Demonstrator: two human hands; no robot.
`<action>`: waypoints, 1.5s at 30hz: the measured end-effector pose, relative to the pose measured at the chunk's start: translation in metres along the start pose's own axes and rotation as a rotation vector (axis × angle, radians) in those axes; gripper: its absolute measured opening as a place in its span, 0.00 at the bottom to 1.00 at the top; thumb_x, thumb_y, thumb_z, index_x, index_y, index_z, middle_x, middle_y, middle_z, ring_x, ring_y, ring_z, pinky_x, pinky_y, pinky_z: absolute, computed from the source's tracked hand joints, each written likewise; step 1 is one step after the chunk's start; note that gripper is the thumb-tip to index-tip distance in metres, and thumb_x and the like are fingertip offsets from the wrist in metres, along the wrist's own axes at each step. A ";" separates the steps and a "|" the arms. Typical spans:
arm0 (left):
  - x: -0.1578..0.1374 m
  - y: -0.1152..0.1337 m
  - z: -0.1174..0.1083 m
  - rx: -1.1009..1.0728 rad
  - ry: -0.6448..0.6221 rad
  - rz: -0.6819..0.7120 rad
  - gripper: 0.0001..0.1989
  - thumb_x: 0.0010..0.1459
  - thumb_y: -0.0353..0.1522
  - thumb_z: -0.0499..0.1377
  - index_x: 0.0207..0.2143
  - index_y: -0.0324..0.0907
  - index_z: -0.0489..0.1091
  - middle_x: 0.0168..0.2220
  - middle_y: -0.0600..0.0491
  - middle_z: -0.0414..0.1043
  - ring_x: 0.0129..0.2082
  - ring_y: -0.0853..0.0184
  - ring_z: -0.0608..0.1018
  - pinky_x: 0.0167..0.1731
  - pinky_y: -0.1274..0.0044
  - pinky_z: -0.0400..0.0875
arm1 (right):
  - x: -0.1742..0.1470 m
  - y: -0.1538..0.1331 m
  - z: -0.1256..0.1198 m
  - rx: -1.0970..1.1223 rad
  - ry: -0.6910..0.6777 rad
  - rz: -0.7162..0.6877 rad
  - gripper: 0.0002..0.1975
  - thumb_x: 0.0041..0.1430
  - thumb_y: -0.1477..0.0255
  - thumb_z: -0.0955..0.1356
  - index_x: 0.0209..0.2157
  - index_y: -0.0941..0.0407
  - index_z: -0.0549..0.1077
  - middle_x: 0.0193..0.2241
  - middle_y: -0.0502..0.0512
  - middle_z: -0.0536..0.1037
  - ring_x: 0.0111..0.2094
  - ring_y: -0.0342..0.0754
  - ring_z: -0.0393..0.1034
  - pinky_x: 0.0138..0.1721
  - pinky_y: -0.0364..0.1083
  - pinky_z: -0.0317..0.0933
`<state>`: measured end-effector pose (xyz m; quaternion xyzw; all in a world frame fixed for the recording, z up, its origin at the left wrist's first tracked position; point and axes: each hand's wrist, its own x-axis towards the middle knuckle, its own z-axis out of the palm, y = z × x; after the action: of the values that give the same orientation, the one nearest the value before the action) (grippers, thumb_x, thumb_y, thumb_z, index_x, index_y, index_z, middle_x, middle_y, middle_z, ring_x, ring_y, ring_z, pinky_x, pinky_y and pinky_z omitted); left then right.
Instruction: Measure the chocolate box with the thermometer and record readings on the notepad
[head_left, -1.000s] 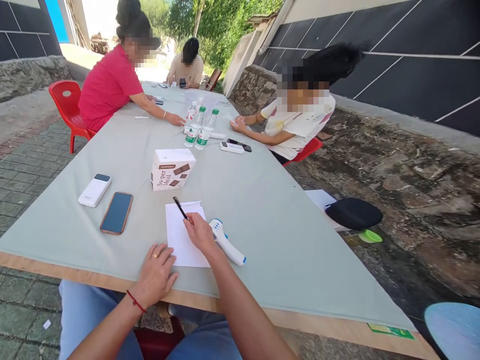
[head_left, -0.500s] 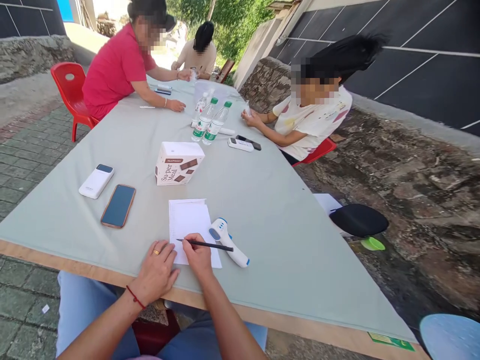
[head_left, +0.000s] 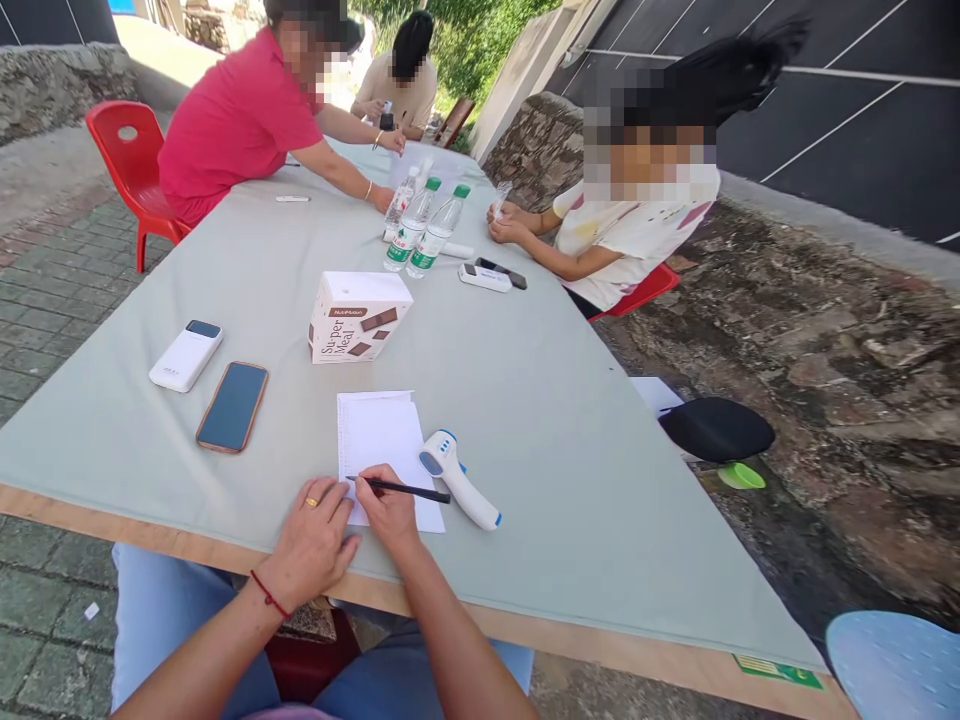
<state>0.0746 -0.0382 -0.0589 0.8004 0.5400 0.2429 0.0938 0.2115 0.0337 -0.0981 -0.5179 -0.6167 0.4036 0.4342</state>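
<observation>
My right hand point(head_left: 390, 515) grips a black pen point(head_left: 416, 491), its tip on the left part of a white sheet of paper point(head_left: 382, 430). My left hand point(head_left: 315, 535) lies flat, fingertips at the sheet's lower left edge, with a ring on one finger. Just right of the paper rests a white and blue infrared thermometer point(head_left: 469, 488), touching or overlapping its edge. Beyond the sheet stands a white box point(head_left: 360, 318) with chocolate bars printed on it. To the left lie a dark phone point(head_left: 233, 408) in an orange-brown case and a white power bank point(head_left: 186, 356).
Two green-capped water bottles point(head_left: 437, 232) stand mid-table, with a white device point(head_left: 484, 278) and a dark phone point(head_left: 504, 272) nearby. Three people sit around the far part of the table point(head_left: 570, 480). A red chair point(head_left: 131, 155) is at left; a stone wall runs along the right.
My right hand and the pen have shifted slightly left over the paper. The person in red leans further across, a hand now by the bottles. The view has tilted slightly.
</observation>
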 end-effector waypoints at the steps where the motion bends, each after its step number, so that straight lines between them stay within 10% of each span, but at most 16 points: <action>1: 0.000 0.000 0.000 -0.008 0.002 0.000 0.18 0.57 0.31 0.56 0.51 0.39 0.66 0.52 0.40 0.69 0.56 0.52 0.68 0.56 0.56 0.64 | 0.000 0.001 0.000 -0.001 -0.003 0.000 0.06 0.52 0.66 0.65 0.25 0.53 0.68 0.21 0.47 0.71 0.24 0.45 0.65 0.29 0.45 0.63; 45: 0.001 0.000 -0.002 0.071 0.004 0.035 0.18 0.57 0.31 0.58 0.49 0.36 0.66 0.52 0.40 0.70 0.56 0.51 0.68 0.57 0.56 0.64 | 0.000 0.004 0.001 -0.010 0.016 -0.021 0.05 0.52 0.68 0.65 0.25 0.54 0.68 0.20 0.46 0.69 0.23 0.43 0.63 0.27 0.44 0.60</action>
<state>0.0738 -0.0373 -0.0572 0.8121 0.5342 0.2268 0.0602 0.2113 0.0339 -0.1019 -0.5169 -0.6206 0.3918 0.4406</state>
